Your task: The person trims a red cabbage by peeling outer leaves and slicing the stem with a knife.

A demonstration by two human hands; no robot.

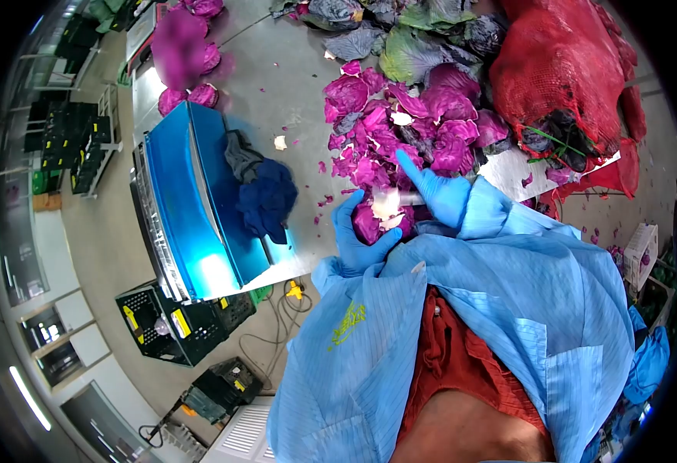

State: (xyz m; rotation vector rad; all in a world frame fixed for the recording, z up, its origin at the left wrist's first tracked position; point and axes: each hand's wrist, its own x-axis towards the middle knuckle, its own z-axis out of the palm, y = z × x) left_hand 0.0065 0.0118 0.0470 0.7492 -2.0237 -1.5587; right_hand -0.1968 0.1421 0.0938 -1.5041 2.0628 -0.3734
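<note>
My left hand (pixel 352 241), in a blue glove, curls around a red cabbage (pixel 368 224) close to my body. The cabbage's pale cut stem end faces up. In my right hand (pixel 443 197), also gloved, is a knife (pixel 408 198), its blade blurred by motion over the pale stem. The right index finger points away from the grip. Just beyond both hands lies a heap of purple cabbage leaves (pixel 377 123) with pale stem pieces among them. The knife handle is mostly hidden in my fist.
A red mesh sack (pixel 562 69) with cabbages stands at the right. Dark outer leaves (pixel 423 35) lie at the back. At left are a blue metal machine (pixel 192 201), a dark blue cloth (pixel 267 197) and several whole cabbages (pixel 203 95). Black crates (pixel 176 320) sit on the floor below.
</note>
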